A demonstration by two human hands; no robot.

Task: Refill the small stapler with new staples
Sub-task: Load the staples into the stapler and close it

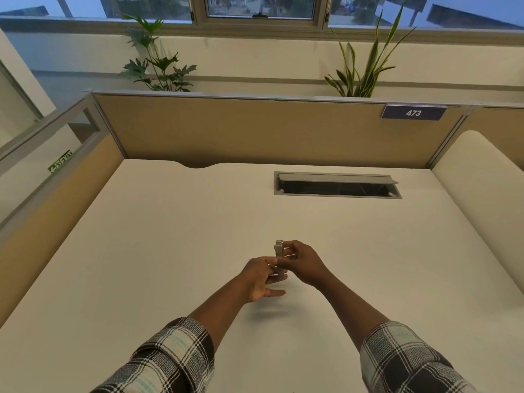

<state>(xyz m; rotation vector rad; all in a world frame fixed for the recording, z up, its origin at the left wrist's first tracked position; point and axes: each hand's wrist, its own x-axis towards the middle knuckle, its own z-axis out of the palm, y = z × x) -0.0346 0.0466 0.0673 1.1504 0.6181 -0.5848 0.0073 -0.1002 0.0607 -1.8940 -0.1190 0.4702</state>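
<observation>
1. Both forearms are extended from the bottom of the frame toward its centre, each covered to mid-forearm by a black-and-white plaid sleeve [173, 361].
2. The small stapler [279, 258] is held between the two hands just below the centre of the frame, above the pale desk [170, 236]; it appears grey and stands roughly upright, its top end showing above the fingers.
3. The left hand [259, 279] is seen with the palm turned toward the right of the frame; its thumb and forefinger are pinched on the lower part of the stapler, while the remaining fingers are spread loosely apart and pointed to the right.
4. The right hand [303, 263] is held slightly higher in the frame, with the wrist bent; its fingers are curled and closed on the upper part of the stapler.
5. Whether the stapler's magazine is open cannot be told, as the detail is too small.
6. A dark blue plate [413, 112] bearing the white number "473" is fixed at the upper right of the tan partition [241, 129].
7. A green sign [60, 164] with an arrow and mirrored lettering is seen at the left edge of the frame; its wording cannot be read with certainty.
8. A grey cable hatch [337, 184] is set into the desk, right of centre, with its lid raised.
</observation>
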